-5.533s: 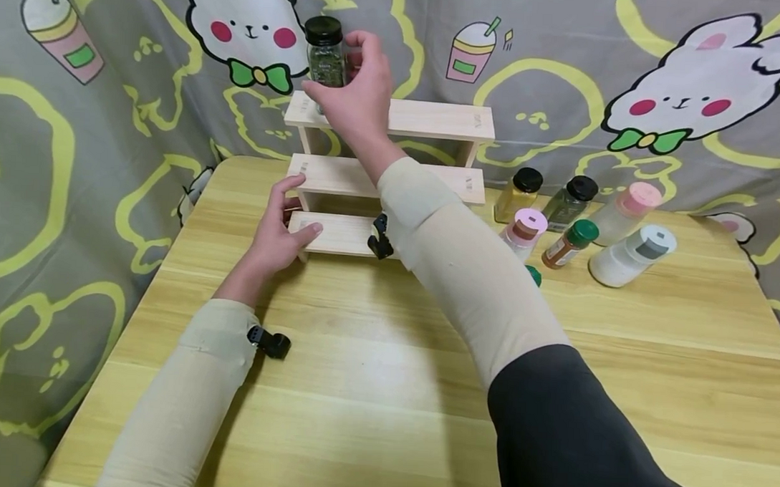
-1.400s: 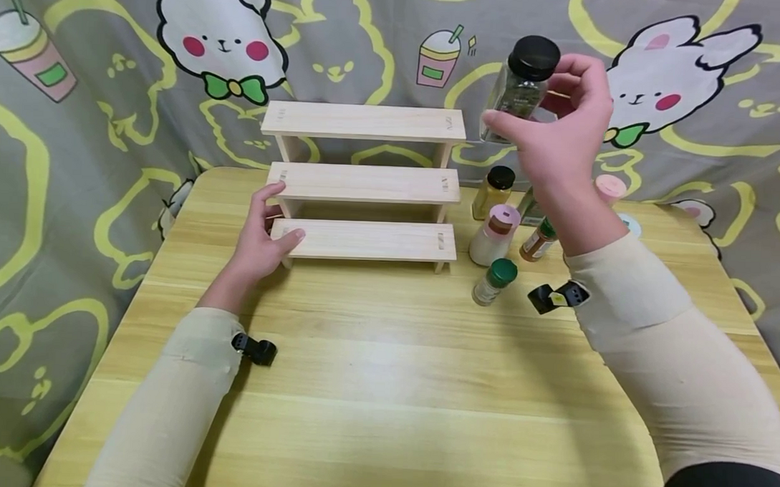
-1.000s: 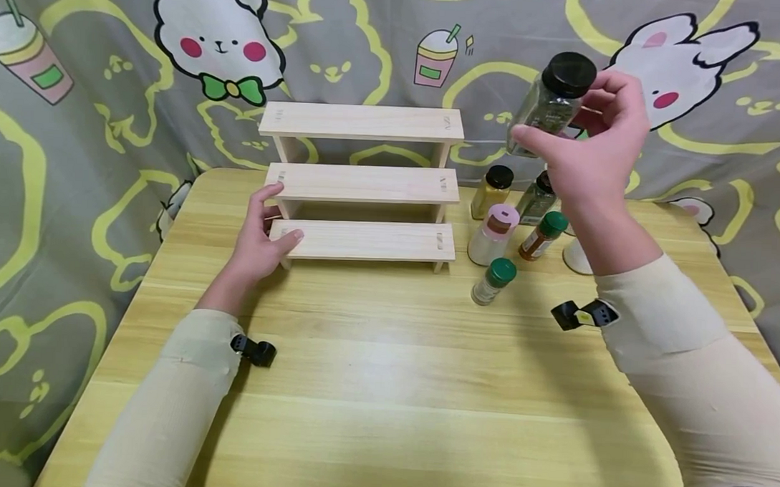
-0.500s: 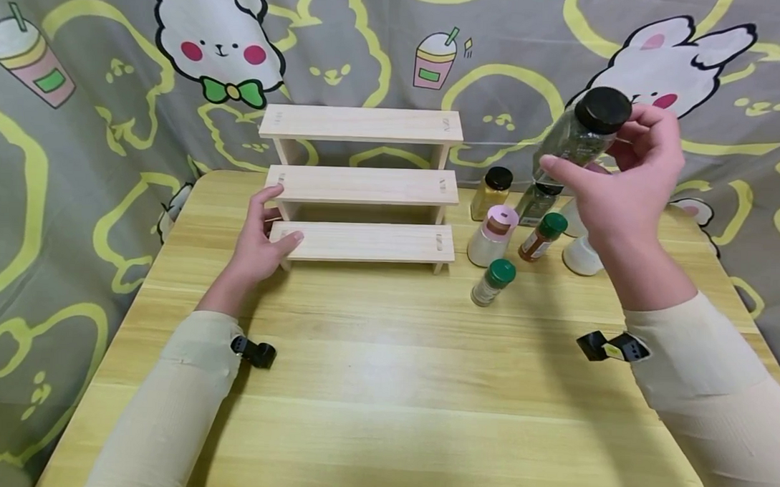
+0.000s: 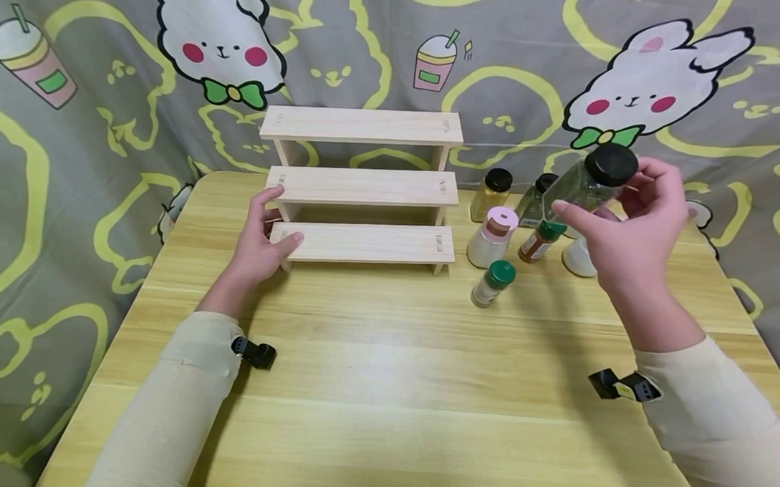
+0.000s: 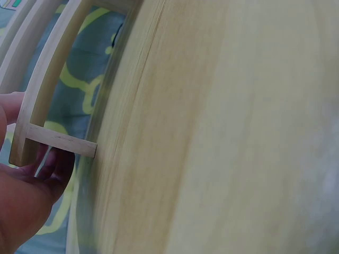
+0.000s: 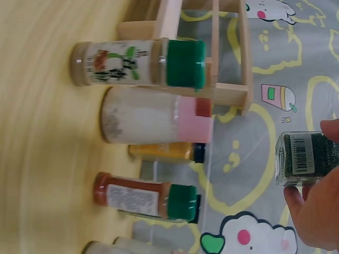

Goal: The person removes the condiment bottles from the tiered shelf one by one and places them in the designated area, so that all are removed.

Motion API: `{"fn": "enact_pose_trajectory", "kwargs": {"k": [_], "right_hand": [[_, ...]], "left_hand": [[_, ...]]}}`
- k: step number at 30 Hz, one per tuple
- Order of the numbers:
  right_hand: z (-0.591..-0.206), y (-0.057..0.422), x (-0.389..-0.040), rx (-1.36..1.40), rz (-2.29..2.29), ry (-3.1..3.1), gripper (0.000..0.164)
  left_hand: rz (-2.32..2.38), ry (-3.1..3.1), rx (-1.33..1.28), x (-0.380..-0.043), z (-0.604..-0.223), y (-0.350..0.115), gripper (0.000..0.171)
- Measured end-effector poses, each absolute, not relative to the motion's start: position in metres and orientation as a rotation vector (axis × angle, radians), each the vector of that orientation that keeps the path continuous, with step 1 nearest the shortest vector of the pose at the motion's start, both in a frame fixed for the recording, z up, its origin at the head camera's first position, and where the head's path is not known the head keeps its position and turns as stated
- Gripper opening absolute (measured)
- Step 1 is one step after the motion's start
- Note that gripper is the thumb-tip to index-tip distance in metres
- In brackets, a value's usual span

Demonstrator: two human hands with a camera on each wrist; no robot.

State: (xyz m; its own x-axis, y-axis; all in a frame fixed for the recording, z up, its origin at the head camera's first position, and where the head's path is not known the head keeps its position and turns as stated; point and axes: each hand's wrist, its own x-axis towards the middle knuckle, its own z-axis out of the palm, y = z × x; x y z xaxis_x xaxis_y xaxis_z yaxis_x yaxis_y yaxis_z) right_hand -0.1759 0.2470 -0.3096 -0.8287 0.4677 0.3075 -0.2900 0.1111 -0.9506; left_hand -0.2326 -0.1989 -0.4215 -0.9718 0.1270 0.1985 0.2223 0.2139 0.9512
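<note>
My right hand (image 5: 642, 231) holds a square glass spice jar (image 5: 579, 182) of dark green herbs with a black lid. It is tilted in the air, thumb on the near side and fingers behind. The right wrist view shows a barcode label on this jar (image 7: 304, 156), clear of the tabletop. At the left end of a three-tier wooden rack (image 5: 362, 185), my left hand (image 5: 254, 242) grips the lowest shelf. In the left wrist view the thumb lies over the shelf end and the fingers (image 6: 55, 166) curl beneath it.
Right of the rack stand a green-lidded shaker (image 5: 492, 284), a pink-capped bottle (image 5: 489, 243), a yellow spice jar (image 5: 488, 202), a second black-lidded herb jar (image 5: 532, 205), a red-brown shaker (image 5: 535, 247) and a white bottle (image 5: 579, 259). A patterned curtain (image 5: 384, 50) hangs behind the table.
The right hand has carried the herb jar from the top shelf's left end to the right, then lowered it, tilting it more. The left hand stays on the rack.
</note>
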Motion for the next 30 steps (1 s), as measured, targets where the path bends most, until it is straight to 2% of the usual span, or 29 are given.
{"fn": "enact_pose_trajectory", "kwargs": {"k": [16,30], "right_hand": [[-0.354,0.26,-0.163,-0.14,1.803,-1.764,0.07],[-0.387,0.27,-0.153,-0.237,1.849,-1.764,0.07]], "left_hand": [[-1.878,-2.4,-0.343,-0.231,-0.42,-0.198,0.075],[-1.881,-2.404,-0.314,-0.232,-0.421,-0.198,0.076]]}}
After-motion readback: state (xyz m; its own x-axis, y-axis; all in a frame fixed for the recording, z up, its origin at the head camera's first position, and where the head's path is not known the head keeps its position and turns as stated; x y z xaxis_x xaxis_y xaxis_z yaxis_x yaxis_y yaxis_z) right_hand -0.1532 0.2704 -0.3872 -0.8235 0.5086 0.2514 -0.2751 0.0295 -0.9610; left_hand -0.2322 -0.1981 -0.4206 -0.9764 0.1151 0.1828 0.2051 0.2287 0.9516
